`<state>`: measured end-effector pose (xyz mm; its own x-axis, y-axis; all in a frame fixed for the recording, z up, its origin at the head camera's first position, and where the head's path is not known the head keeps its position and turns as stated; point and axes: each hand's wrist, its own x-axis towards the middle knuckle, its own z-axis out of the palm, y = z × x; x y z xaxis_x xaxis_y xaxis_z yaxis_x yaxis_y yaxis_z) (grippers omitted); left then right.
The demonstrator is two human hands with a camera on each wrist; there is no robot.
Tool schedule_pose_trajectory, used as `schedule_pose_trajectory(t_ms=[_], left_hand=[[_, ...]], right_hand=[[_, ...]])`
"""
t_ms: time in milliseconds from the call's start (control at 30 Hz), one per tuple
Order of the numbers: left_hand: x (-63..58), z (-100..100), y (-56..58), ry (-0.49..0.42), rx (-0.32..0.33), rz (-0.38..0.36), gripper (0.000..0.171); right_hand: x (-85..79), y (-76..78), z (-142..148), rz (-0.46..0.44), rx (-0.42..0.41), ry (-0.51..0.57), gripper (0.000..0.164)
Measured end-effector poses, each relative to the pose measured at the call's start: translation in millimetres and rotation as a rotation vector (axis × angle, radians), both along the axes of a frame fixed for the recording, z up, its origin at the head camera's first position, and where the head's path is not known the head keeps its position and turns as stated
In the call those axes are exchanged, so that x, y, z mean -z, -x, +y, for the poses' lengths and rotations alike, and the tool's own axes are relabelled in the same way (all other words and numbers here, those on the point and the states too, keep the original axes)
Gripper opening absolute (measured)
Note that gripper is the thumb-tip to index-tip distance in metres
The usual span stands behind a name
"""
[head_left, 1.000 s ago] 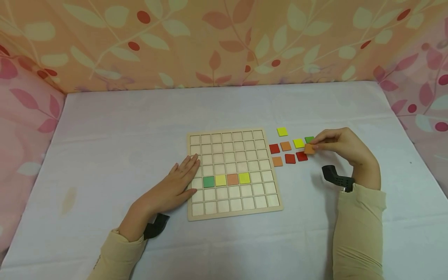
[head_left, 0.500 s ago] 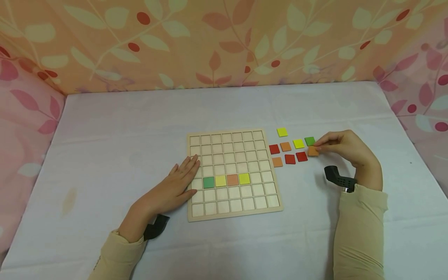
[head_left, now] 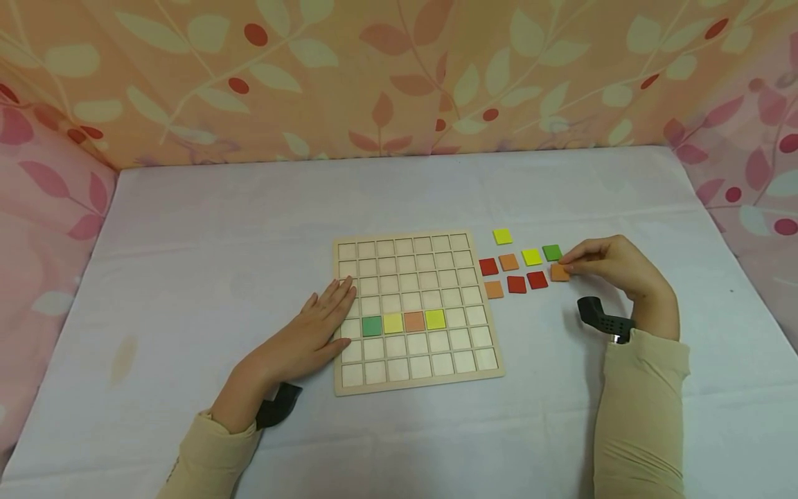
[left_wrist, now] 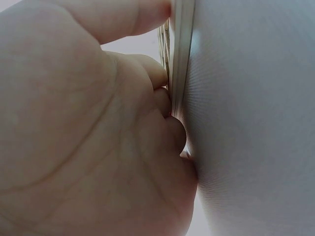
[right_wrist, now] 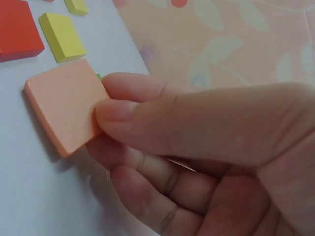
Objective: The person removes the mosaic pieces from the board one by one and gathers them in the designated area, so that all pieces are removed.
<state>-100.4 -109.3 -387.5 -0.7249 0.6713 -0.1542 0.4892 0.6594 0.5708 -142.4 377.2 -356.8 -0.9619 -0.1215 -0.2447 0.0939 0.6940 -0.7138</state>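
Observation:
A square wooden grid board (head_left: 408, 263) lies mid-table, with a green, a yellow, an orange and another yellow tile in one row. My left hand (head_left: 302, 336) rests with fairly straight fingers on the board's left edge; the left wrist view shows its palm (left_wrist: 98, 132) beside the board's side (left_wrist: 182, 54). To the right of the board, my right hand (head_left: 614, 270) pinches an orange square tile (right_wrist: 66, 105) by one edge between thumb and fingers, close over the cloth. Just behind that tile lies a green tile (head_left: 551, 252).
Loose tiles lie between the board and my right hand: a yellow one (head_left: 502, 236) at the back, another yellow (head_left: 531, 257), several red ones such as this red tile (head_left: 537, 280), and orange ones (head_left: 494, 290). A patterned curtain (head_left: 399, 76) borders the white tablecloth (head_left: 249, 201).
My right hand has shifted slightly right and nearer with the pinched orange tile, away from the red tile it overlapped, uncovering the green one. The left hand stays put.

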Motion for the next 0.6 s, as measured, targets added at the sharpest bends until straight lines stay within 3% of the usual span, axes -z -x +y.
schedule_pose_trajectory(t_ms=[600], left_hand=[[0.7,0.1,-0.2,-0.001,-0.004,0.001,0.072]], right_hand=[[0.7,0.4,-1.1,-0.030,0.017,-0.047,0.026]])
